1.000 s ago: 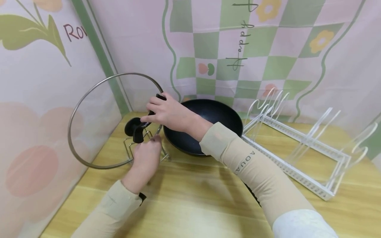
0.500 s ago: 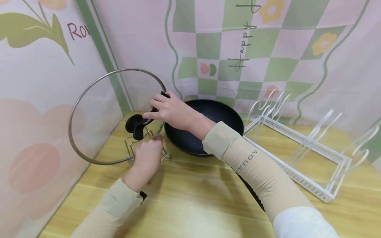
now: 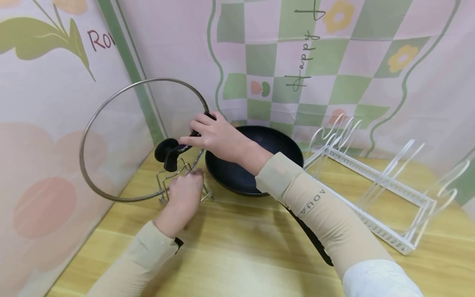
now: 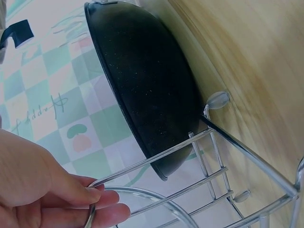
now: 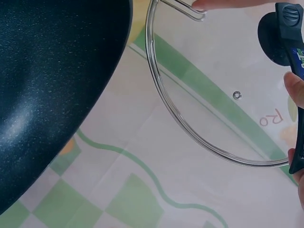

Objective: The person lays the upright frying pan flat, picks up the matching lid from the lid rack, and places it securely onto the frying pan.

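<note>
My right hand (image 3: 217,138) grips the long black handle of a glass lid (image 3: 86,173); its fingers curl round the handle in the right wrist view. The lid stands nearly upright, its metal rim passing behind the bars of a small wire rack (image 3: 160,185). In the left wrist view my left hand (image 4: 57,194) pinches a bar of that rack between thumb and fingers. From the head view, the left hand (image 3: 183,196) sits at the rack's near side and hides part of it. Whether the lid's rim touches the rack is unclear.
A black wok (image 3: 237,177) stands right of the rack, its handle (image 3: 315,241) pointing toward me under my right forearm. Further right is a white rack (image 3: 378,225) with upright dividers. Patterned cloth walls (image 3: 178,53) border the wooden table (image 3: 237,251) at the back and left.
The lid and my right hand have risen a little relative to the wire rack. My left hand keeps its hold on the rack, which has hardly moved.
</note>
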A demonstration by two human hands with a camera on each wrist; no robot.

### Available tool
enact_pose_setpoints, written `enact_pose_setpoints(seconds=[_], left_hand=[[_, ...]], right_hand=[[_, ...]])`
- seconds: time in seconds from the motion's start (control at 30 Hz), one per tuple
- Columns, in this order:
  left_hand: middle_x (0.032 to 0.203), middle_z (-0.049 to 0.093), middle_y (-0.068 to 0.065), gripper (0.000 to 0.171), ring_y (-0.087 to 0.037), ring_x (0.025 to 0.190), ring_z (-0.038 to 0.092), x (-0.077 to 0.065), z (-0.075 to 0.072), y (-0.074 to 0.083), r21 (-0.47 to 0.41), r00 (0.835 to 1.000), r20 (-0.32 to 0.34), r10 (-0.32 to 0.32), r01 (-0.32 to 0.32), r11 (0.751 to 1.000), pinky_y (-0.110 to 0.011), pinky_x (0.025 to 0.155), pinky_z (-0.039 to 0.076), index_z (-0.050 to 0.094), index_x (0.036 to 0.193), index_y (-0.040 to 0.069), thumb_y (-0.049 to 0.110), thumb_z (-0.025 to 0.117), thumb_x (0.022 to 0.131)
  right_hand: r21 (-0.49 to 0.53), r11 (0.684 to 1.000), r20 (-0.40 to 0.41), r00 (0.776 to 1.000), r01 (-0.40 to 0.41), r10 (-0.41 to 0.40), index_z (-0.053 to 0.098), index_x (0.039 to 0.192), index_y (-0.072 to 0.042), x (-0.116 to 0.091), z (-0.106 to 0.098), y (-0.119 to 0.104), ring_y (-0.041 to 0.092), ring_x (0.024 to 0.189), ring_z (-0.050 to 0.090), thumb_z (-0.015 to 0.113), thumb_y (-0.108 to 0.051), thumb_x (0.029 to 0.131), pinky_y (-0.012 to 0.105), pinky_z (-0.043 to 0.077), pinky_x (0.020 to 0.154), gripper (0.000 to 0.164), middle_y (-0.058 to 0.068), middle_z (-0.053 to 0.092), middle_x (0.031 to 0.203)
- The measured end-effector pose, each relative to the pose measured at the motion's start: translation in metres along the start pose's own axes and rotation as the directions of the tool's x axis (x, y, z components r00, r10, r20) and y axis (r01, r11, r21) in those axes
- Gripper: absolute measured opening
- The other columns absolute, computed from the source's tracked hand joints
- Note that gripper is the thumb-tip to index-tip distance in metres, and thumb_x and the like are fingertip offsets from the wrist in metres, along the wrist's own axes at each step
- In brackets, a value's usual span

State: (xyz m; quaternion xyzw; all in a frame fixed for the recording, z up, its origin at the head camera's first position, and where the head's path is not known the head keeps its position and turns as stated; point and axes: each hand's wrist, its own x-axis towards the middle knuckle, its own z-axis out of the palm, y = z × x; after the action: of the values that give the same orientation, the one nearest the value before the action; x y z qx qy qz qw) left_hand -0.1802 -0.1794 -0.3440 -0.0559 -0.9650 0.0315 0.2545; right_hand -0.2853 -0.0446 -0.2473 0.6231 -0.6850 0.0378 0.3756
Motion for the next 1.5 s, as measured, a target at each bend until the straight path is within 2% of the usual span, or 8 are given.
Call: enact_pose_setpoints(seconds=[0.2,0.27,0.47,0.6,0.73,0.87,1.07,1.5], left_hand=[[0.069,0.065,-0.011,0.017,-0.034,0.063,0.068,0.003,-0.003,0.001,-0.043,0.990,0.136,-0.031,0.037,0.998,-0.046,0.052,0.056,0.060,0.082,0.002,-0.002,0.060,0.098],[0.066,0.063,-0.011,0.017,-0.033,0.061,0.067,0.003,-0.001,0.002,-0.044,0.992,0.122,-0.025,0.031,0.999,-0.045,0.051,0.056,0.059,0.081,0.002,-0.004,0.060,0.096],[0.061,0.060,-0.011,0.017,-0.032,0.054,0.064,0.002,0.003,0.001,-0.033,1.000,-0.006,0.006,-0.006,0.999,-0.043,0.046,0.053,0.058,0.075,0.001,-0.008,0.062,0.089],[0.068,0.065,-0.013,0.014,-0.035,0.062,0.068,0.004,-0.004,0.002,-0.045,0.994,0.104,-0.015,0.019,0.999,-0.044,0.051,0.056,0.061,0.081,0.000,-0.005,0.062,0.095],[0.078,0.069,-0.015,0.013,-0.037,0.071,0.071,0.007,-0.009,0.003,-0.069,0.972,0.232,-0.046,0.063,0.996,-0.048,0.057,0.058,0.064,0.089,0.000,-0.006,0.056,0.098],[0.086,0.071,-0.016,0.013,-0.038,0.076,0.071,0.009,-0.012,0.003,-0.086,0.951,0.303,-0.062,0.092,0.992,-0.051,0.062,0.058,0.066,0.096,0.000,-0.007,0.055,0.098],[0.088,0.071,-0.016,0.012,-0.039,0.078,0.071,0.010,-0.013,0.002,-0.091,0.939,0.337,-0.071,0.107,0.990,-0.052,0.063,0.058,0.066,0.099,0.001,-0.006,0.057,0.097],[0.087,0.071,-0.015,0.013,-0.037,0.075,0.070,0.008,-0.016,0.002,-0.104,0.936,0.348,-0.060,0.102,0.989,-0.050,0.063,0.059,0.066,0.101,0.001,-0.009,0.060,0.095]], right_hand=[[0.005,1.000,-0.056,0.998,-0.016,0.016,0.073,0.123,-0.022,-0.003,-0.002,0.003,0.028,0.099,0.055,0.061,0.004,0.100,0.048,0.048,0.077,0.037,0.009,0.064,0.104],[0.006,1.000,-0.075,0.997,-0.020,0.020,0.074,0.122,-0.022,-0.003,-0.003,0.004,0.028,0.098,0.055,0.063,0.000,0.100,0.048,0.048,0.076,0.033,0.009,0.064,0.103],[0.020,0.999,-0.116,0.993,-0.031,0.034,0.076,0.120,-0.021,-0.002,-0.008,0.008,0.027,0.097,0.056,0.070,-0.010,0.097,0.045,0.047,0.072,0.026,0.007,0.065,0.101],[0.014,0.999,-0.135,0.990,-0.038,0.040,0.076,0.119,-0.021,-0.003,-0.012,0.010,0.027,0.098,0.057,0.075,-0.007,0.094,0.045,0.047,0.071,0.029,0.007,0.064,0.100],[0.002,0.999,-0.144,0.989,-0.046,0.046,0.075,0.120,-0.020,-0.003,-0.015,0.010,0.028,0.099,0.056,0.076,-0.004,0.093,0.044,0.046,0.068,0.032,0.008,0.064,0.100],[-0.009,0.998,-0.157,0.986,-0.059,0.057,0.075,0.120,-0.020,-0.002,-0.017,0.009,0.028,0.098,0.056,0.072,-0.004,0.096,0.044,0.046,0.067,0.029,0.008,0.064,0.099],[0.013,0.997,-0.167,0.983,-0.081,0.082,0.074,0.119,-0.019,0.000,-0.023,0.010,0.028,0.099,0.056,0.065,-0.005,0.101,0.044,0.046,0.068,0.025,0.008,0.063,0.098],[0.003,0.992,-0.177,0.976,-0.127,0.126,0.072,0.120,-0.019,-0.003,-0.036,0.014,0.031,0.098,0.054,0.067,-0.004,0.100,0.044,0.043,0.064,0.026,0.009,0.062,0.097]])
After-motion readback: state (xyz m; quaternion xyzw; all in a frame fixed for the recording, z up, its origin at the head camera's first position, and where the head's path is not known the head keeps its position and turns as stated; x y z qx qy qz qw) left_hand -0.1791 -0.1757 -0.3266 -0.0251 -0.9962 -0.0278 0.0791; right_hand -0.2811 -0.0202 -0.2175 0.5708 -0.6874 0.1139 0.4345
